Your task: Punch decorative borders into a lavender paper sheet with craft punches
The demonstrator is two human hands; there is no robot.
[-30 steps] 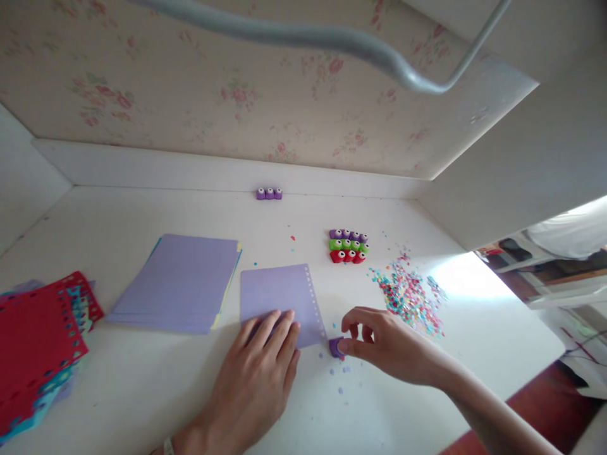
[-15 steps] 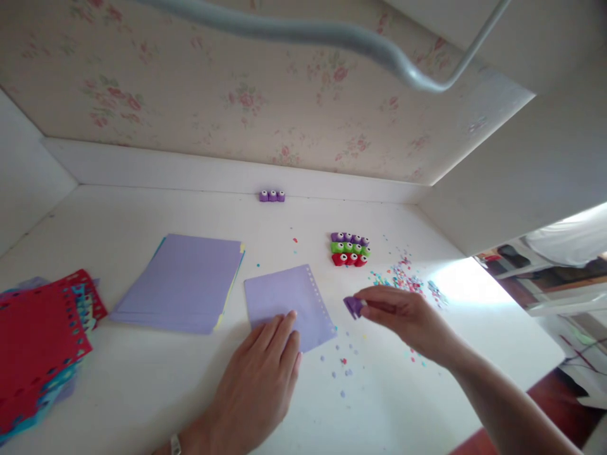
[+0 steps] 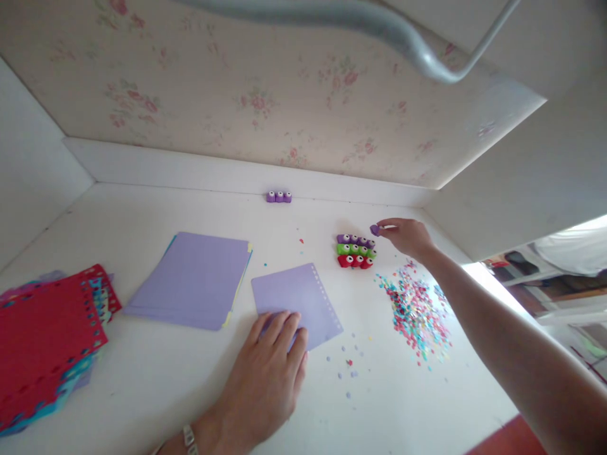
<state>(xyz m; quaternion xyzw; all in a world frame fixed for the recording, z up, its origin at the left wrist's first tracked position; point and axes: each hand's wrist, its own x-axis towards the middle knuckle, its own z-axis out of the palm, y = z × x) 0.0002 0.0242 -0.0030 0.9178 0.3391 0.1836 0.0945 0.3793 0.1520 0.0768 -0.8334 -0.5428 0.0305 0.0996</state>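
Note:
My left hand [image 3: 270,373] lies flat, fingers stretched out, on the lower left part of a purple sheet of paper [image 3: 298,291]. A row of small punched holes runs along that sheet's right edge. Between the fingertips of my right hand [image 3: 405,237] is a small purple craft punch [image 3: 375,230], held above the table. Just left of and below it stand several more punches in rows: purple punches [image 3: 355,240], green punches [image 3: 355,249] and red punches [image 3: 355,261].
Three purple punches [image 3: 279,197] stand by the back wall. A stack of purple paper [image 3: 194,278] lies left of the sheet. Farther left are red punched sheets [image 3: 47,341] over blue ones. Coloured paper bits [image 3: 417,316] are heaped at right, with purple bits [image 3: 348,373] scattered nearer.
My right hand has moved up and away with the purple punch, from beside the sheet's punched edge to behind the punch rows. My left hand stays on the sheet. The view has shifted slightly.

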